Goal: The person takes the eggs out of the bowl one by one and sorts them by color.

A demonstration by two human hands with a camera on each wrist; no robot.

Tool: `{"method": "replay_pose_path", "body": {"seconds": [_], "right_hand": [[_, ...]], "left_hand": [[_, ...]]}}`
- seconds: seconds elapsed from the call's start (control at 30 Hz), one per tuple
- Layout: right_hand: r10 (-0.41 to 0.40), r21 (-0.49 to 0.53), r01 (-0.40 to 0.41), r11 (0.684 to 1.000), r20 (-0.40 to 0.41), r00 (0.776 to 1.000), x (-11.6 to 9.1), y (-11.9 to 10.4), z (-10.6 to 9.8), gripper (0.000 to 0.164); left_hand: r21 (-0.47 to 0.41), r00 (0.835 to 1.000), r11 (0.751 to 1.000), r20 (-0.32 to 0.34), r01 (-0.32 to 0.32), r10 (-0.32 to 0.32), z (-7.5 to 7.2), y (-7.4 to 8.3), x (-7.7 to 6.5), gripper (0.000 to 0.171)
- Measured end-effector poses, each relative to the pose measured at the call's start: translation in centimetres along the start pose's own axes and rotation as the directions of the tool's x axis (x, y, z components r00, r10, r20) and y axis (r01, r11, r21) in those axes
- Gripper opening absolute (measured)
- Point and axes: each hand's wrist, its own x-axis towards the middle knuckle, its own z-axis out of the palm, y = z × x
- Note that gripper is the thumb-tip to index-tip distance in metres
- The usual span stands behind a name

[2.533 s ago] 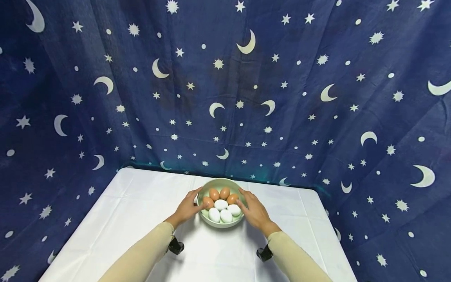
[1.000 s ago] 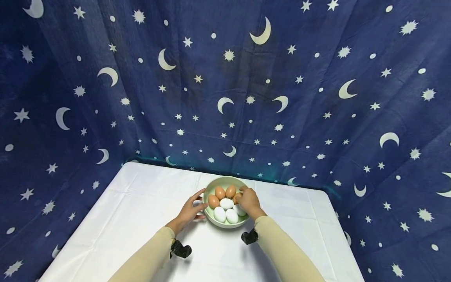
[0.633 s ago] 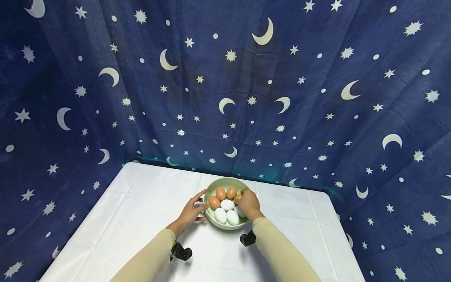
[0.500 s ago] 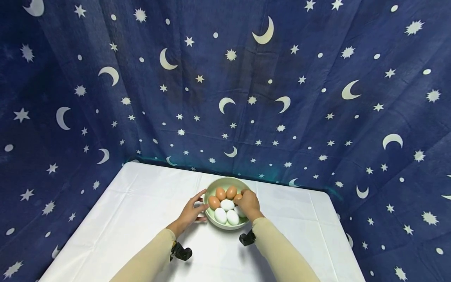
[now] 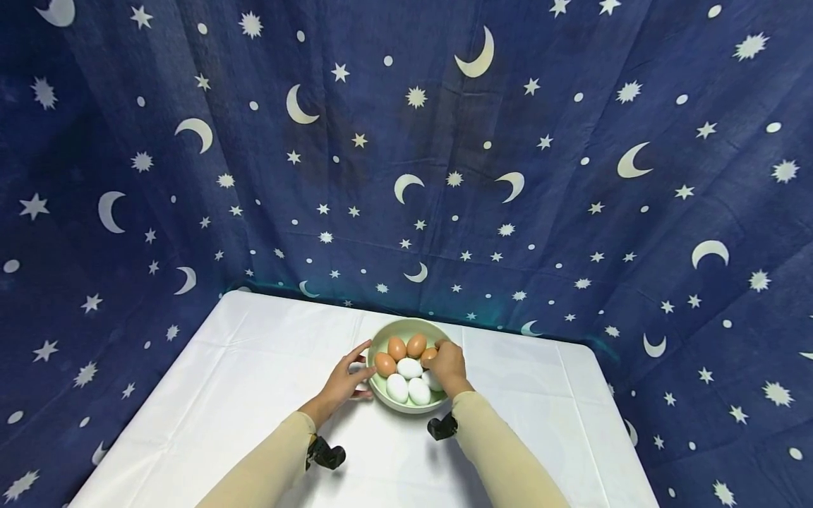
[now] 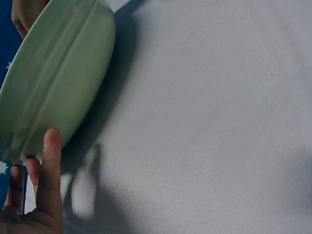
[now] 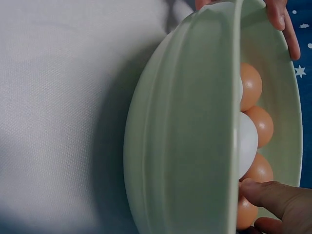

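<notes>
A pale green bowl (image 5: 406,408) holds several brown and white eggs. My left hand (image 5: 340,384) is at the bowl's left side, fingers spread and fairly straight; in the left wrist view its fingertips (image 6: 51,141) touch the outer wall. Reaching over the right rim, my right hand (image 5: 449,365) pinches a brown egg (image 5: 428,355) still among the others. The thumb (image 7: 261,191) lies on that egg (image 7: 246,214) in the right wrist view, while the other fingers are mostly hidden. A white egg (image 5: 432,382) sits partly covered by this hand.
The bowl stands on a table with a white cloth (image 5: 267,353). Behind and beside it hangs a dark blue curtain (image 5: 381,190) with moons and stars. Black cameras (image 5: 327,455) are strapped at both wrists.
Since the earliest frame, my right hand has gone from the bowl's right rim onto the brown egg. My left thumb has drawn back toward the left rim. Over the last half second little differs.
</notes>
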Motion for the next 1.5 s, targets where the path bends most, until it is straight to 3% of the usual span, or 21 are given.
{"method": "replay_pose_path", "body": {"seconds": [0.73,1.2,1.5], "right_hand": [[-0.068,0.016,0.068,0.998,0.026,0.997,0.1,0.5,0.8,0.051],[-0.111,0.055,0.111,0.992,-0.004,0.994,0.3,1.1,1.1,0.047],[-0.057,0.142,0.057,0.988,0.002,0.998,0.1,0.7,0.5,0.052]], "left_hand": [[-0.068,1.000,0.998,0.005,-0.004,0.004,0.1,0.1,-0.4,0.062],[-0.083,1.000,0.997,0.023,0.002,0.000,0.1,0.0,-0.2,0.063],[-0.083,1.000,0.996,0.016,0.016,-0.014,0.0,-0.3,0.1,0.062]]}}
